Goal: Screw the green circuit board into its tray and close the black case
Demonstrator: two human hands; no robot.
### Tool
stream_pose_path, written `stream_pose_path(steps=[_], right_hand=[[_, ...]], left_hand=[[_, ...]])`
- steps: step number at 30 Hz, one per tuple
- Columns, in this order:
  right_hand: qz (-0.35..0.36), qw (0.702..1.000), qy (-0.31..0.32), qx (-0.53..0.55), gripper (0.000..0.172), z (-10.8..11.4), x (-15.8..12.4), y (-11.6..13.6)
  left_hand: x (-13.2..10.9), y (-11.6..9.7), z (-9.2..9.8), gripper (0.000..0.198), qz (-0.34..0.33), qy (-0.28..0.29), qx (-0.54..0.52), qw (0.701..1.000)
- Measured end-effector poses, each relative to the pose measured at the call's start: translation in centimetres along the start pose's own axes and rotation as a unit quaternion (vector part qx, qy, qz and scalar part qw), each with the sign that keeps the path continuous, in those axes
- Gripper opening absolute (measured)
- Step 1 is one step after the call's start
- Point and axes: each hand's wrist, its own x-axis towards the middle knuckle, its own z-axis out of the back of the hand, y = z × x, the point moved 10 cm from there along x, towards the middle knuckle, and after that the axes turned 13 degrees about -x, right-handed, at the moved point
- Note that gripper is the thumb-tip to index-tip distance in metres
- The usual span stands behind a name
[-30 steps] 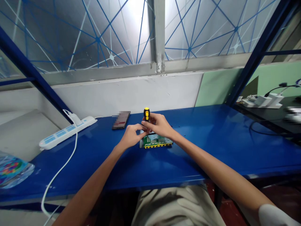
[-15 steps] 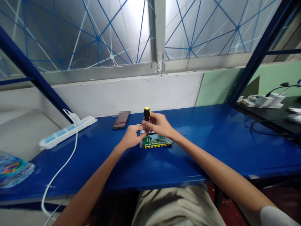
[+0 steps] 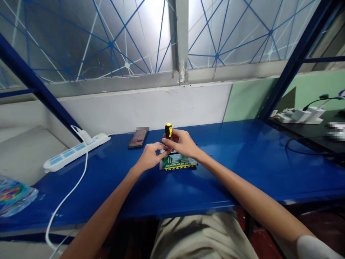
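Observation:
A screwdriver (image 3: 168,131) with a black and yellow handle stands upright over a green circuit board (image 3: 181,161). My right hand (image 3: 183,141) is closed around the lower part of its handle. Just left of the shaft, my left hand (image 3: 152,155) is pinched with thumb and fingertips together, close to the board's far left part. What lies between those fingertips is too small to make out. Along its near edge the board carries a yellow strip with dark marks. Both hands hide the board's far side and the screwdriver's tip.
A phone (image 3: 138,137) lies on the blue table (image 3: 229,176) near the wall. To the left are a white power strip (image 3: 77,151) with a cable and a colourful plastic bag (image 3: 16,196). Tiny dark bits (image 3: 211,155) lie right of the board.
The screwdriver handle has turned a little, so more of its yellow side faces me. Both hands stay at nearly the same place on the board; the view has shifted slightly.

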Motion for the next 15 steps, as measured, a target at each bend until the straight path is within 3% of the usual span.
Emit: stream_pose_path(steps=[15], right_hand=[[-0.004,1.0,0.004,0.0,0.025,-0.23,0.0,-0.15]], left_hand=[[-0.07,-0.23,-0.08,0.017,-0.006,0.008,-0.003,1.0]])
